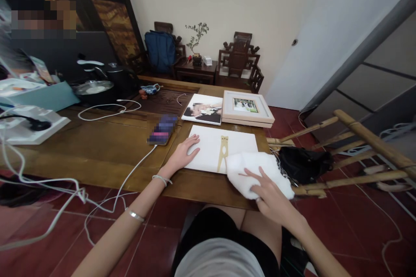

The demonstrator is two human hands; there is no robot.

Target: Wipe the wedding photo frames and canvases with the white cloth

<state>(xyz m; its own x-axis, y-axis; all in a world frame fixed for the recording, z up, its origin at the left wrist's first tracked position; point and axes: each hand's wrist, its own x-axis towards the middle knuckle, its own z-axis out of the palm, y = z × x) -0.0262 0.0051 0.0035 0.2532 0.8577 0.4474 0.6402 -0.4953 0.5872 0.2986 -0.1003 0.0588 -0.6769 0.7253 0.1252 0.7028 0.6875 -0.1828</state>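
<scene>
My left hand [184, 153] lies flat with its fingers stretched on the left edge of a white rectangular panel [206, 149]. On the panel is a gold-coloured flat piece [223, 151] with a slotted middle and small holes at its top, much like a picture-frame stand. A white fluffy cloth [256, 169] covers the panel's lower right corner and hangs past it. My right hand [268, 192] grips this cloth from above, thumb and lower fingers curled, two fingers extended over it.
Behind the panel lie a photo print [204, 108] and stacked pale frames [248, 108]. A charging phone [162, 130] sits left of the panel, its white cable crossing the table edge. A black bag [302, 164] rests beside a bamboo rack [367, 138]. Another person [35, 26] is at far left.
</scene>
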